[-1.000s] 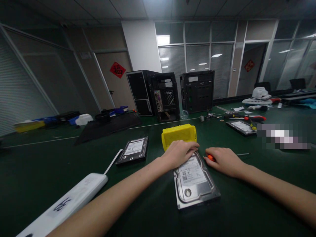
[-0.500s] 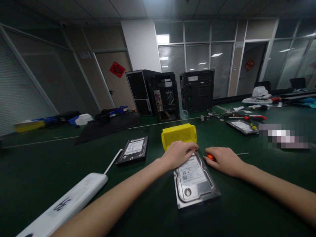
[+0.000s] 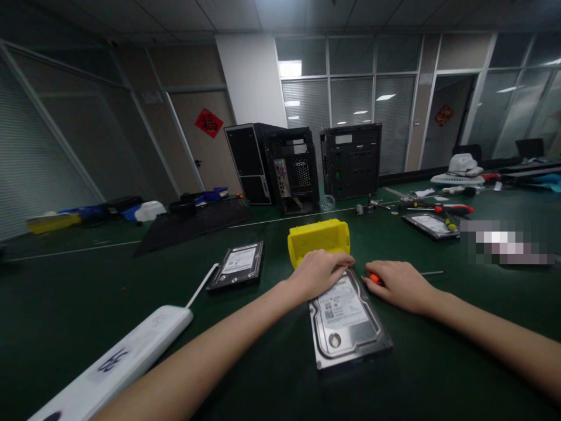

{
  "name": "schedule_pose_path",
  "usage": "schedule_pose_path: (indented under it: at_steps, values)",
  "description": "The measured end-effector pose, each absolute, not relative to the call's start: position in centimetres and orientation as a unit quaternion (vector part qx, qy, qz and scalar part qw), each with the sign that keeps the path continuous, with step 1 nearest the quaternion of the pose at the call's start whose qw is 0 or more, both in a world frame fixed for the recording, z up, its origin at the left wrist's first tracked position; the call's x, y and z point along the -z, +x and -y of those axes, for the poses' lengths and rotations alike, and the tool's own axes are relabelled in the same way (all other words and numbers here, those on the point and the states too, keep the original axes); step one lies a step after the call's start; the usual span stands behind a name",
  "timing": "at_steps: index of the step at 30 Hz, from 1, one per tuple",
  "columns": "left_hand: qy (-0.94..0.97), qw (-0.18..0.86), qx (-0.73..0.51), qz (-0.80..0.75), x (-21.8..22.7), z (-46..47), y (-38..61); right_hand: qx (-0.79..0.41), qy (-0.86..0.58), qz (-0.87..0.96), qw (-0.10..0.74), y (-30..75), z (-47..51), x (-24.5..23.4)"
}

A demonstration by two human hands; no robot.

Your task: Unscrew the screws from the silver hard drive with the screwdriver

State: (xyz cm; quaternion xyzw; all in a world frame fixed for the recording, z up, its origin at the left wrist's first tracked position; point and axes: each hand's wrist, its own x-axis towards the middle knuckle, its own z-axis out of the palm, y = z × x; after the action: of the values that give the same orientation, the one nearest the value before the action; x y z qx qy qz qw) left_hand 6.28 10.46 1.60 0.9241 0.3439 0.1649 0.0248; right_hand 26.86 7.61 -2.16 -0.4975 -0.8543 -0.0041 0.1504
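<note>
A silver hard drive (image 3: 348, 324) lies label up on the green table in front of me. My left hand (image 3: 319, 272) rests on its far end, fingers curled over the edge and pressing down. My right hand (image 3: 397, 285) lies just right of the drive, closed over a screwdriver (image 3: 374, 279) with an orange handle; its thin shaft (image 3: 432, 273) sticks out to the right. A yellow plastic bin (image 3: 318, 236) stands right behind my left hand.
A second hard drive (image 3: 237, 264) lies to the left, a third (image 3: 430, 224) at the right with red-handled tools (image 3: 451, 209) beside it. A white power strip (image 3: 118, 362) lies at the lower left. Two open computer cases (image 3: 302, 168) stand at the back.
</note>
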Motion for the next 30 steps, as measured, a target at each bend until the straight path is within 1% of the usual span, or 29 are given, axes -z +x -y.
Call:
schedule_pose_path:
  at_steps: [17,26,30]
  values:
    - [0.91,0.074,-0.203,-0.354,-1.03,-10.61,6.13,0.014,-0.497,0.855,0.147,26.87,-7.72,2.2]
    - [0.89,0.138,-0.229,-0.368,-0.73,-10.92,6.17,0.01,-0.494,0.858,0.139,26.8,-7.83,2.25]
    - [0.887,0.196,-0.19,-0.372,-0.78,-11.34,6.36,-0.011,-0.492,0.859,0.138,26.91,-7.75,1.92]
